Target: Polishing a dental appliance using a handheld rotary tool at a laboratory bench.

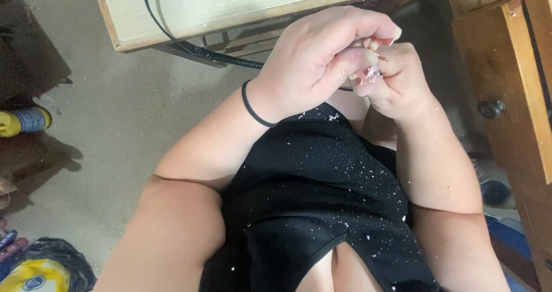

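Both hands meet at approx 1 o'clock of frame, just below the pale table edge (241, 17). Left hand (313, 59) curled, thumb pressed down on a small pink piece (368, 73); right hand (399, 76) closed in a fist round its other side, fingertips pinching it. Piece sits between the two thumbs, mostly hidden; long axis & which way it points: can't tell. Black band (251, 105) on left wrist. Black cable (172, 36) runs from 11 o'clock toward the hands. White flecks on the black dress (322, 183) at 6 o'clock. Wooden cabinet w/ knob (490, 108) at 3 o'clock.
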